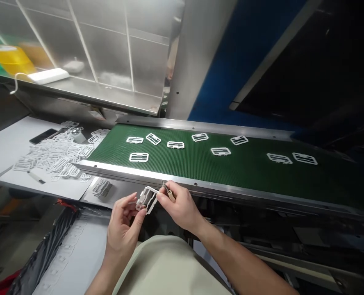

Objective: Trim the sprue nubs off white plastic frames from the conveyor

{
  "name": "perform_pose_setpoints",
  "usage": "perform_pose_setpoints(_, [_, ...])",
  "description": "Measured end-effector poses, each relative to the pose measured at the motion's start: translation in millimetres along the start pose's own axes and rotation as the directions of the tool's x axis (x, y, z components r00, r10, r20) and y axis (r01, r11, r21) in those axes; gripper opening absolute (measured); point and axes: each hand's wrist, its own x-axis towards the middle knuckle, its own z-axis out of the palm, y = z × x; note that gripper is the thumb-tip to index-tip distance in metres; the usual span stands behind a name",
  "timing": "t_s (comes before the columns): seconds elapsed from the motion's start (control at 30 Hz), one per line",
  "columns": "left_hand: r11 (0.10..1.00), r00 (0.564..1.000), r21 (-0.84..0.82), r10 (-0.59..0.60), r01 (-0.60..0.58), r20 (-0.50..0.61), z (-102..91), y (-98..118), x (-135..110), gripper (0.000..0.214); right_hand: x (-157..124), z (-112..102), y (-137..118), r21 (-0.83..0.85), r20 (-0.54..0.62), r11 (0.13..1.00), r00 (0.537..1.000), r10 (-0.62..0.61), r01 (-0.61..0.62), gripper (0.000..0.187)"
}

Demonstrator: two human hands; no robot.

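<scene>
My left hand (125, 223) grips a white plastic frame (147, 200) with rectangular openings by its lower left side, thumb in front. My right hand (182, 205) pinches the frame's upper right edge between thumb and finger. It also holds a small hand tool (169, 191) with a beige handle and a thin metal tip; the hand hides part of it, so its exact kind is unclear. Both hands are just in front of the conveyor's near rail. Similar white frames, such as one at the near left (139, 157), lie scattered flat on the green conveyor belt (176, 164).
Left of the belt, a large pile of white frames (55, 151) covers part of a white table (3, 159), with a phone (43, 136) beside it. A small stack of frames (102, 187) stands near the rail. Metal rails (157, 175) edge the belt. A lined box (77, 246) sits below left.
</scene>
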Motion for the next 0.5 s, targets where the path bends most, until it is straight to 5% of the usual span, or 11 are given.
perform_pose_setpoints(0.13, [0.960,0.990,0.263,0.120,-0.096,-0.079,-12.7,-17,0,0.052,8,39,20,0.044,0.099,0.992,0.989,0.110,-0.115,0.022])
perform_pose_setpoints(0.3, [0.877,0.989,0.470,0.144,-0.106,-0.045,-38.3,-50,-10,0.053,12,73,31,0.045,0.233,0.983,0.959,0.164,-0.179,0.017])
perform_pose_setpoints(0.4, [0.819,0.998,0.573,0.054,-0.025,-0.034,-75.0,-86,-1,0.061,13,74,34,0.035,0.320,0.979,0.930,0.179,-0.201,0.013])
perform_pose_setpoints(0.5, [0.702,0.993,0.702,-0.086,0.122,-0.085,-126.1,-131,33,0.062,10,63,39,0.029,0.335,0.972,0.918,0.211,-0.234,0.015])
